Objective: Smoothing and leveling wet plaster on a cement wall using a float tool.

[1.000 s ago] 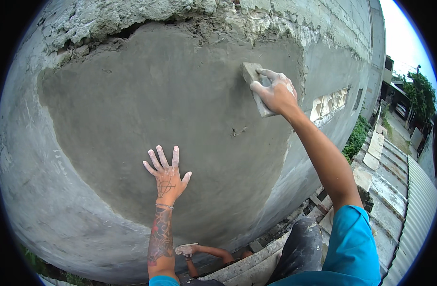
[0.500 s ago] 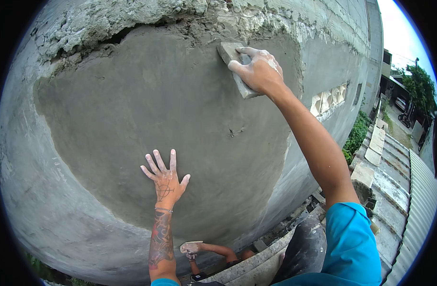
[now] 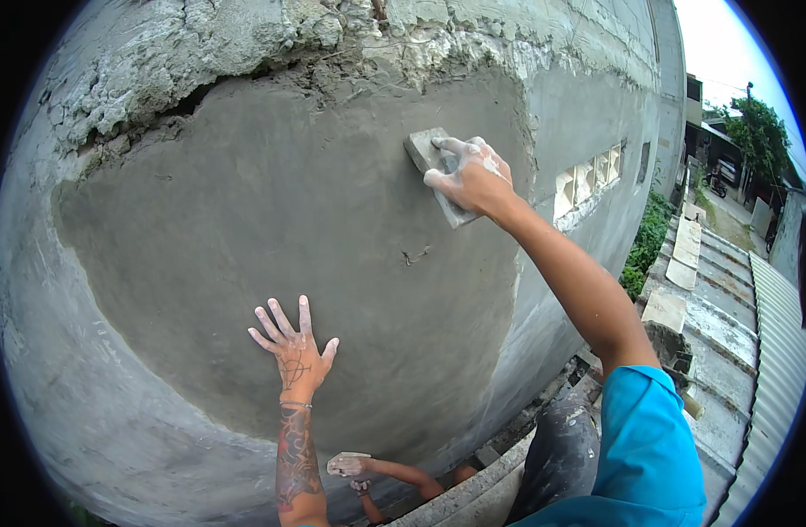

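Note:
Fresh, darker plaster covers a broad patch of the grey wall in front of me. My right hand is closed round a plastering float, a grey, mortar-smeared rectangular block held against the upper right of the patch. With fingers spread, my left hand lies flat on the lower middle of the plaster and holds nothing. A small rough mark shows in the surface between my hands. Below, near the wall's foot, a co-worker's hand holds a similar pale float.
Rough, broken concrete with a dark crack borders the plaster above. A vent block opening is set in the wall at right. Beside me lie roof slabs and corrugated sheeting. Concrete ledges run below.
My right hand has slid the float down the plaster, away from the broken upper edge. My left hand keeps its place on the wall; the view has shifted slightly.

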`<state>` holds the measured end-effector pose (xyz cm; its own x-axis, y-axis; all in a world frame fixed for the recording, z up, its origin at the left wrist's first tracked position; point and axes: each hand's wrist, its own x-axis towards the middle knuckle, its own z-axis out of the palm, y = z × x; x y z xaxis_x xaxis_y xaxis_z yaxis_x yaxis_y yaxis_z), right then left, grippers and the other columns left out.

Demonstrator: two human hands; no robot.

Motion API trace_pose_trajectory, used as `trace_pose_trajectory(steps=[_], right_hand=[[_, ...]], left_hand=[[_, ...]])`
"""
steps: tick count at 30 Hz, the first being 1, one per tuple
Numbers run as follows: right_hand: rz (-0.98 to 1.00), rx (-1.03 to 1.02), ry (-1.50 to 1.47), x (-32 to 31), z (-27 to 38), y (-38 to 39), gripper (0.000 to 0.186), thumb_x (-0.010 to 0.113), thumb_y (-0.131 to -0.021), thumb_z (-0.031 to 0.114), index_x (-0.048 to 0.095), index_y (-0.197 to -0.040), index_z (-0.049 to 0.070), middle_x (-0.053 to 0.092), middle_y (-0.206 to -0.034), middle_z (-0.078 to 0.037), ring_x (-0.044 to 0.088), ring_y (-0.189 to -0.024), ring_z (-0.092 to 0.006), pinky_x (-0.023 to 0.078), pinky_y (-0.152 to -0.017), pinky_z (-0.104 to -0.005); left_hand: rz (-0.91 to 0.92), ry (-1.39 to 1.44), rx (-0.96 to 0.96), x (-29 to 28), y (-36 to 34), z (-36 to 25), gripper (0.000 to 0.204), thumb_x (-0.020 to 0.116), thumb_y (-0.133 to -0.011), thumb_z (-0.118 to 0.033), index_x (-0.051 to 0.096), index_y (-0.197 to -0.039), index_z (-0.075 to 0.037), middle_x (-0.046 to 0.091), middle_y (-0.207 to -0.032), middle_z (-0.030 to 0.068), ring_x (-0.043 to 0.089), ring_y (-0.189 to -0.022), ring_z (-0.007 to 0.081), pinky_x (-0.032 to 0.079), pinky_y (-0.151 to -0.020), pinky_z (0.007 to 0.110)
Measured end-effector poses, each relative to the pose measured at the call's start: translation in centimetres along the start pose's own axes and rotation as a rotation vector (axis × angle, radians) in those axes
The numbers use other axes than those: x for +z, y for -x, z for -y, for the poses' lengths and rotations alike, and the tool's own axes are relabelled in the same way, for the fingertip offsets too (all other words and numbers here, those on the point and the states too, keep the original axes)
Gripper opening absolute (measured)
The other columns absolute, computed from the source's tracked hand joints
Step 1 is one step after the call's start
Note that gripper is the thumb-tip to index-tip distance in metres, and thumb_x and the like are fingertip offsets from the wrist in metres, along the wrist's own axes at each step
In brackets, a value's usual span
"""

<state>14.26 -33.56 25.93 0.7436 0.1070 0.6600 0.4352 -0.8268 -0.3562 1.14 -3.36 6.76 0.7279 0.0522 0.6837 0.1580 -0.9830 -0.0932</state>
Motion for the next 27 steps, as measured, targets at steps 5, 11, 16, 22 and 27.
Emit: trace_pose_trajectory(steps=[5, 11, 16, 22, 27], right_hand=[[0.028, 0.171, -0.082, 0.4, -6.0, 1.7, 0.065, 0.061, -0.069, 0.050, 0.062, -0.125, 0.016, 0.059, -0.120, -0.020, 0.055, -0.116, -0.0305, 0.042, -0.099, -0.0371], [-0.051, 0.142, -0.219, -2.6, -1.8, -4.2, 0.067, 0.058, -0.072, 0.052, 0.060, -0.126, 0.012, 0.062, -0.120, -0.016, 0.057, -0.113, -0.0284, 0.043, -0.098, -0.0371], [0.224, 0.141, -0.089, 0.9, -6.1, 2.5, 0.065, 0.060, -0.069, 0.049, 0.062, -0.124, 0.014, 0.058, -0.125, -0.018, 0.053, -0.118, -0.0297, 0.038, -0.104, -0.0361], [-0.157, 0.192, -0.223, -1.2, -6.7, -3.9, 0.068, 0.058, -0.073, 0.050, 0.057, -0.128, 0.009, 0.058, -0.121, -0.022, 0.054, -0.117, -0.0317, 0.041, -0.099, -0.0384], [0.214, 0.161, -0.130, 2.1, -8.8, 1.8, 0.071, 0.060, -0.068, 0.050, 0.059, -0.127, 0.010, 0.056, -0.125, -0.022, 0.053, -0.118, -0.0314, 0.039, -0.102, -0.0370]], left_hand=[[-0.012, 0.005, 0.034, 0.2, -0.2, -0.6, 0.102, 0.073, -0.072, -0.047, 0.015, -0.150, -0.016, -0.007, -0.151, 0.0292, -0.010, -0.138, 0.0524, -0.002, -0.104, 0.071], [-0.012, -0.023, 0.020, 0.5, -0.2, -0.4, 0.104, 0.073, -0.072, -0.047, 0.014, -0.150, -0.013, -0.008, -0.151, 0.0306, -0.011, -0.138, 0.0519, -0.004, -0.104, 0.070], [-0.025, -0.057, 0.024, 0.1, -0.3, -0.2, 0.107, 0.074, -0.071, -0.045, 0.012, -0.150, -0.011, -0.008, -0.151, 0.0318, -0.012, -0.138, 0.0512, -0.005, -0.104, 0.070], [-0.045, -0.052, 0.045, 0.7, -0.6, -0.7, 0.107, 0.074, -0.071, -0.044, 0.010, -0.150, -0.010, -0.009, -0.151, 0.0319, -0.013, -0.138, 0.0511, -0.006, -0.104, 0.070], [0.027, -0.052, -0.036, -0.3, -0.1, -0.3, 0.100, 0.072, -0.072, -0.046, 0.018, -0.149, -0.012, -0.008, -0.151, 0.0318, -0.013, -0.137, 0.0527, -0.005, -0.104, 0.070]])
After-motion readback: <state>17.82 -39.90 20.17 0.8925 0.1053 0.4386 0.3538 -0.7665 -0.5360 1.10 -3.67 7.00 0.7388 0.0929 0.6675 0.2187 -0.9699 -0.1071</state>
